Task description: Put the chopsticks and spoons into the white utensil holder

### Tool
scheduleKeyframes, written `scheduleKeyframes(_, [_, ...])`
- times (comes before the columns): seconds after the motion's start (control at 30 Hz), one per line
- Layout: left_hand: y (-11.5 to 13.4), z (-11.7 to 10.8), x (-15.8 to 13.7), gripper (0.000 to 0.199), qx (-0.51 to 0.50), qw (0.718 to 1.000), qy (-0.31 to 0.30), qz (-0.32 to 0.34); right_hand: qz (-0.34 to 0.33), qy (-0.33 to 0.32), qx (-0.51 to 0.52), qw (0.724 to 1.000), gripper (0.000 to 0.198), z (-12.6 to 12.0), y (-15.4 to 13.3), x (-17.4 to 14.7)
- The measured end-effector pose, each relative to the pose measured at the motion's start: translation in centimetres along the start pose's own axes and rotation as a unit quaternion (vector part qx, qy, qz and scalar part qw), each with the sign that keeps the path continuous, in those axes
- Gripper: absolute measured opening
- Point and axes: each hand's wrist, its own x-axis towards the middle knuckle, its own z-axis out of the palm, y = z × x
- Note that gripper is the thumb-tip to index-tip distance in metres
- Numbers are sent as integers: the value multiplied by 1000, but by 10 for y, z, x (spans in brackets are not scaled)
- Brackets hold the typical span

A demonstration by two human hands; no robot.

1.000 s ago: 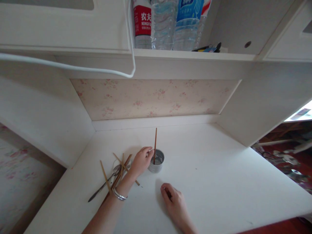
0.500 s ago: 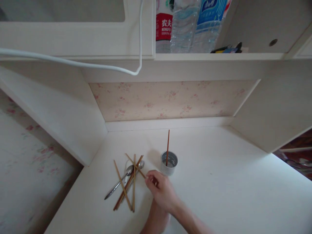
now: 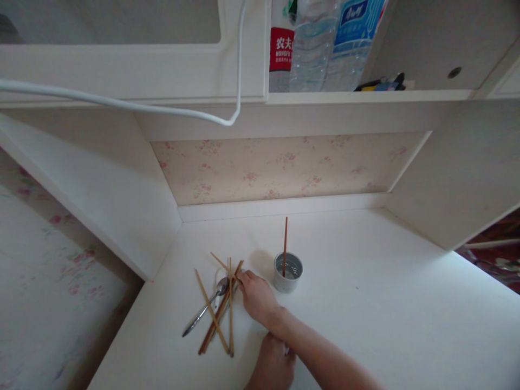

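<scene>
My right hand [image 3: 258, 297] reaches over the right side of a loose pile, its fingers closed at a wooden chopstick [image 3: 220, 261] and the place where a second spoon lies. Exactly what they pinch is hidden. Several light and brown chopsticks cross one another there, one light chopstick [image 3: 212, 311] slanting over a metal spoon [image 3: 197, 320]. Below the right forearm, my left hand [image 3: 273, 362] is curled closed near the bottom edge; a small pale bit shows at its fingers, too little to name. A grey metal cup [image 3: 288, 283] holds one upright brown chopstick [image 3: 285, 235].
Everything stands on a white desktop [image 3: 365, 325] between side panels. A white cable [image 3: 162, 110] hangs across the cabinet above. Plastic bottles [image 3: 312, 54] stand on the open shelf.
My right hand has moved left and away from me, onto the pile, covering the second spoon's bowl. More of my left hand now shows below it. The camera view has shifted slightly.
</scene>
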Motion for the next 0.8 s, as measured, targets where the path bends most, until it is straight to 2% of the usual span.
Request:
scheduleKeyframes(0.07, [-3, -1, 0, 41, 25, 1000, 2, 7, -17, 58, 97, 993, 32, -12, -3, -13])
scheduleKeyframes(0.1, [-4, -1, 0, 37, 33, 999, 9, 5, -22, 96, 170, 981, 30, -19, -4, -19])
scheduleKeyframes(0.13, [-5, -2, 0, 32, 36, 999, 14, 5, -19, 138, 251, 958, 28, -27, -4, -26])
scheduleKeyframes(0.23, [-6, -3, 2, 22, 28, 999, 4, 38, 28, 236, 452, 860, 27, -56, 2, -39])
scheduleKeyframes(0.3, [-5, -4, 3, 19, 16, 998, -6, 61, 59, 267, 511, 815, 30, -80, 13, -41])
scheduleKeyframes(0.37, [-3, -6, 3, 17, 11, 998, -12, 64, 74, 277, 527, 800, 30, -103, 28, -39])
scheduleKeyframes(0.47, [0, -8, 3, 16, 7, 998, -16, 53, 59, 299, 543, 783, 31, -126, 52, -30])
scheduleKeyframes(0.53, [3, -9, 2, 17, 7, 999, -13, 49, 47, 316, 542, 777, 38, -132, 64, -24])
scheduleKeyframes(0.63, [6, -10, 0, 17, 13, 999, -11, 43, 58, 325, 516, 790, 46, -130, 76, -15])
scheduleKeyframes(0.67, [7, -10, 0, 17, 15, 999, -10, 41, 67, 323, 499, 801, 46, -126, 79, -13])
scheduleKeyframes(0.8, [7, -10, 0, 17, 26, 999, -8, 40, 129, 288, 362, 877, 37, -110, 90, -6])
